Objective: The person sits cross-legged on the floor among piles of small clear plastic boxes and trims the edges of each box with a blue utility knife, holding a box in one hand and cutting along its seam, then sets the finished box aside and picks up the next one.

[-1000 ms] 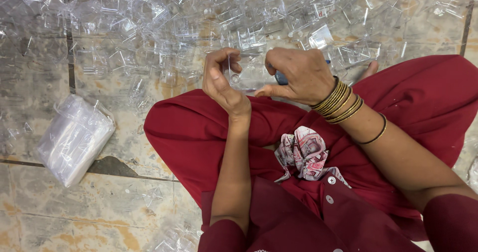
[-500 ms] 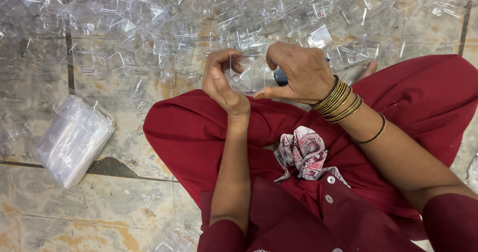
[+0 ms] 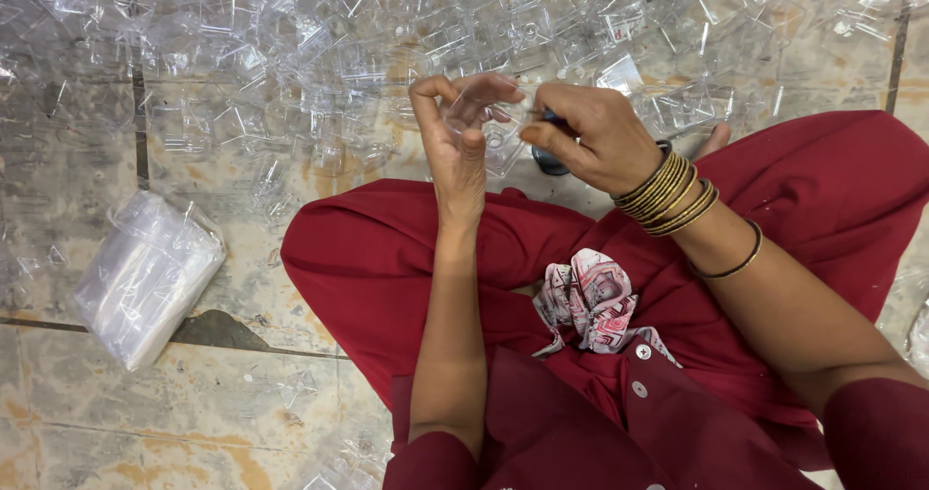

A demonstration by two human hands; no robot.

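I sit cross-legged on a tiled floor in dark red clothes. My left hand (image 3: 460, 132) holds a small clear plastic box piece (image 3: 494, 142) between thumb and curled fingers. My right hand (image 3: 590, 132), with several gold bangles at the wrist, grips a small dark-handled tool (image 3: 550, 159) and works its tip against the clear piece. Both hands meet just above my left knee. The tool's tip is hidden behind my fingers.
A large heap of clear plastic box pieces (image 3: 387, 35) covers the floor ahead of me. A stack of clear plastic bags (image 3: 145, 277) lies on the floor at the left. A patterned pink and white cloth (image 3: 590, 301) rests in my lap.
My hands have shifted slightly and my right hand has turned a little against the clear piece. Nothing else has moved.
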